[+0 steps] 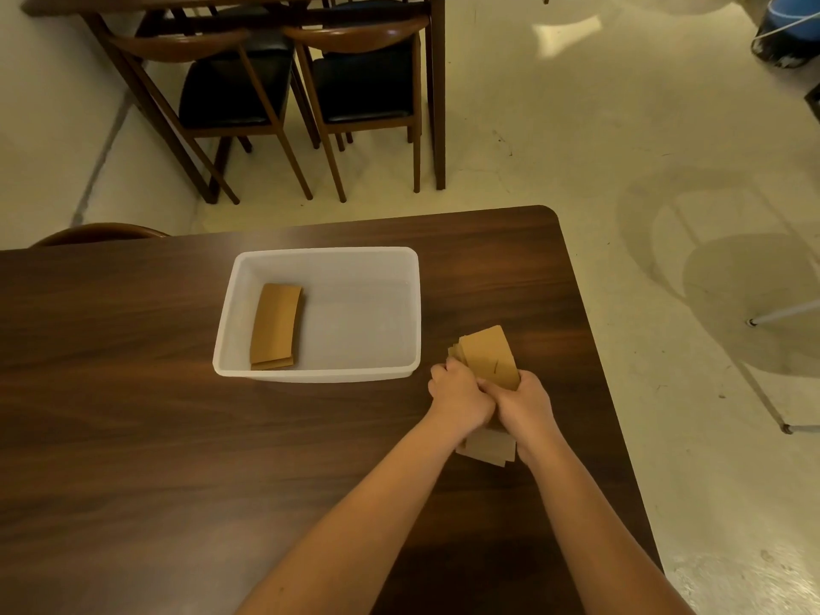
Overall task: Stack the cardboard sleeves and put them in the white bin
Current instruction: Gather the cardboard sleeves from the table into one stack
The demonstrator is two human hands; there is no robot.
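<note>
Both hands grip one stack of brown cardboard sleeves just right of the white bin. My left hand holds the stack's left side and my right hand its right side, the two hands touching. The stack's far end sticks out above my fingers and its near end shows below my wrists. Inside the bin, another small stack of sleeves lies flat along the left wall. The bin stands on the dark wooden table.
The table's right edge runs close to my right forearm, with pale floor beyond it. Two wooden chairs with black seats stand under another table at the back. A chair back shows at the table's far left edge.
</note>
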